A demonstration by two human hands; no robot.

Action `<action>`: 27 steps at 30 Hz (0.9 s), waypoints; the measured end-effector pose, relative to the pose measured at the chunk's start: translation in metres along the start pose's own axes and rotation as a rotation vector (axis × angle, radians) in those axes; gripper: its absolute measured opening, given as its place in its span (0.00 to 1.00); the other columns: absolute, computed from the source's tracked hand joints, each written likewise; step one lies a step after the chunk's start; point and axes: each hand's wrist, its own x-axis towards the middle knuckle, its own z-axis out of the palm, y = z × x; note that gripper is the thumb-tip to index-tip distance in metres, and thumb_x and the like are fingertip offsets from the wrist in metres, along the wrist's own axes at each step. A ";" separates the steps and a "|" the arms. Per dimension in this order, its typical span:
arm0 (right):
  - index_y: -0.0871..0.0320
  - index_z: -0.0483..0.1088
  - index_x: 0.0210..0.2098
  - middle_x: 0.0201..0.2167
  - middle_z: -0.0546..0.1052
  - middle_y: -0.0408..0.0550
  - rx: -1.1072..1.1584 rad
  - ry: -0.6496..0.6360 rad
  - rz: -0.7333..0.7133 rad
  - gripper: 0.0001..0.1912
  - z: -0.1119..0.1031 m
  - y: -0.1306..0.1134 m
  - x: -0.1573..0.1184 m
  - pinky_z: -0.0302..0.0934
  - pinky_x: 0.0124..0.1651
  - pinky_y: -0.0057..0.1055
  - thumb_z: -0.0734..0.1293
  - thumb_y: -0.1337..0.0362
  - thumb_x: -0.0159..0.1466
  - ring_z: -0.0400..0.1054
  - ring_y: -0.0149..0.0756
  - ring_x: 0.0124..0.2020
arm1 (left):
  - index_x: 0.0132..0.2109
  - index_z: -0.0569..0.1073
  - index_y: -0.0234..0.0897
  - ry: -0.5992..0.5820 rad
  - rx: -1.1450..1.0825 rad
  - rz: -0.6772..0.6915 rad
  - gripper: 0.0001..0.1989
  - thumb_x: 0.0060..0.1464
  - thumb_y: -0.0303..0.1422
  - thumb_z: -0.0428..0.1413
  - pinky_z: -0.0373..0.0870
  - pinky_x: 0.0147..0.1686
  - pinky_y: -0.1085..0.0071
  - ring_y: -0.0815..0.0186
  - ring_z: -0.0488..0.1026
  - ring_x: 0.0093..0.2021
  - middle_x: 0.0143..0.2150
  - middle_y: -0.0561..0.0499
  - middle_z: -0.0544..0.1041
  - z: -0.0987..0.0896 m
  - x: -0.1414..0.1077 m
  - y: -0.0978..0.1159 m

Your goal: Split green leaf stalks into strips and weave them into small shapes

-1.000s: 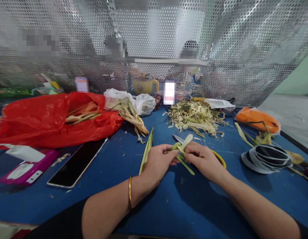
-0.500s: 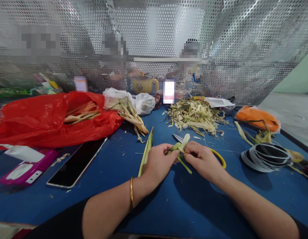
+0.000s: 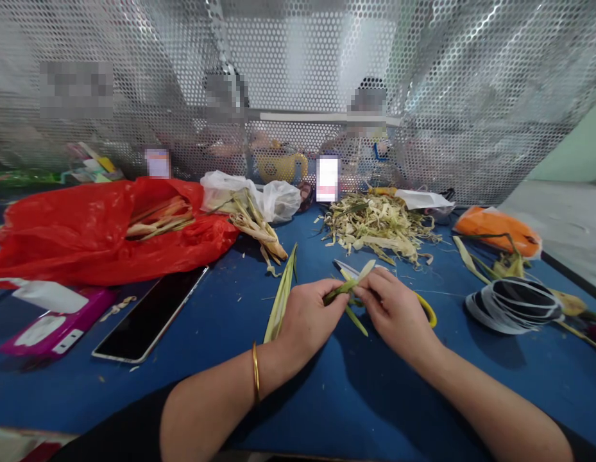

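Between my hands is a small bundle of green and pale leaf strips [image 3: 351,286], folded over, with one green end hanging below. My left hand [image 3: 311,313] is closed on the left part of it, thumb against the fingers. My right hand [image 3: 392,307] pinches the right part, near the pale tip that sticks up. Behind my right hand lie scissors [image 3: 429,309] with yellow handles; the blades point to the upper left and the middle is covered. A long green leaf strip [image 3: 279,295] lies on the table, running under my left hand.
A heap of shredded dry strips [image 3: 384,224] lies beyond my hands. Left are a red plastic bag [image 3: 76,228], a phone [image 3: 151,314] and a purple device [image 3: 61,327]. On the right sit a coil of white cord [image 3: 512,305] and an orange package [image 3: 497,230]. A perforated metal screen [image 3: 307,58] stands behind.
My right hand has turned slightly, its fingers now further over the bundle. The pale tip leans more to the right, and the folded strips lie flatter between my fingers.
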 end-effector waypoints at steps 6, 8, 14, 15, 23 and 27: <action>0.55 0.63 0.35 0.26 0.67 0.40 0.548 0.078 0.233 0.08 -0.001 -0.004 0.004 0.58 0.28 0.28 0.64 0.59 0.60 0.63 0.31 0.24 | 0.39 0.81 0.42 -0.094 -0.100 0.024 0.12 0.51 0.31 0.54 0.67 0.35 0.72 0.63 0.74 0.33 0.34 0.53 0.81 -0.003 0.001 0.006; 0.55 0.65 0.38 0.27 0.68 0.41 0.639 0.034 0.261 0.11 -0.005 -0.006 0.006 0.61 0.30 0.28 0.65 0.56 0.59 0.65 0.31 0.26 | 0.36 0.81 0.42 -0.144 -0.136 0.012 0.11 0.50 0.31 0.54 0.68 0.35 0.71 0.63 0.74 0.33 0.32 0.53 0.80 -0.005 0.002 0.008; 0.60 0.71 0.25 0.18 0.68 0.40 0.694 -0.159 0.382 0.16 -0.018 -0.006 0.016 0.53 0.24 0.25 0.70 0.52 0.54 0.59 0.27 0.20 | 0.32 0.81 0.40 -0.241 -0.137 0.006 0.08 0.46 0.32 0.56 0.69 0.31 0.72 0.64 0.74 0.28 0.26 0.52 0.79 -0.012 0.009 0.012; 0.60 0.70 0.23 0.17 0.68 0.40 0.698 -0.173 0.394 0.16 -0.020 -0.005 0.018 0.52 0.23 0.25 0.71 0.53 0.53 0.58 0.26 0.19 | 0.31 0.81 0.38 -0.268 -0.135 -0.003 0.08 0.46 0.32 0.56 0.68 0.30 0.73 0.64 0.74 0.28 0.25 0.52 0.79 -0.012 0.010 0.012; 0.60 0.66 0.16 0.10 0.64 0.37 0.874 -0.191 0.510 0.15 -0.030 0.002 0.040 0.43 0.18 0.22 0.74 0.60 0.46 0.52 0.22 0.14 | 0.32 0.79 0.35 -0.511 -0.197 -0.115 0.08 0.45 0.29 0.55 0.68 0.28 0.74 0.67 0.73 0.26 0.25 0.51 0.78 -0.011 0.013 0.025; 0.59 0.66 0.18 0.09 0.62 0.36 0.972 -0.015 0.545 0.16 -0.022 0.010 0.041 0.44 0.16 0.23 0.73 0.55 0.48 0.52 0.23 0.12 | 0.32 0.77 0.34 -0.625 -0.325 -0.214 0.07 0.45 0.29 0.56 0.67 0.28 0.75 0.69 0.73 0.24 0.23 0.53 0.76 -0.006 0.014 0.027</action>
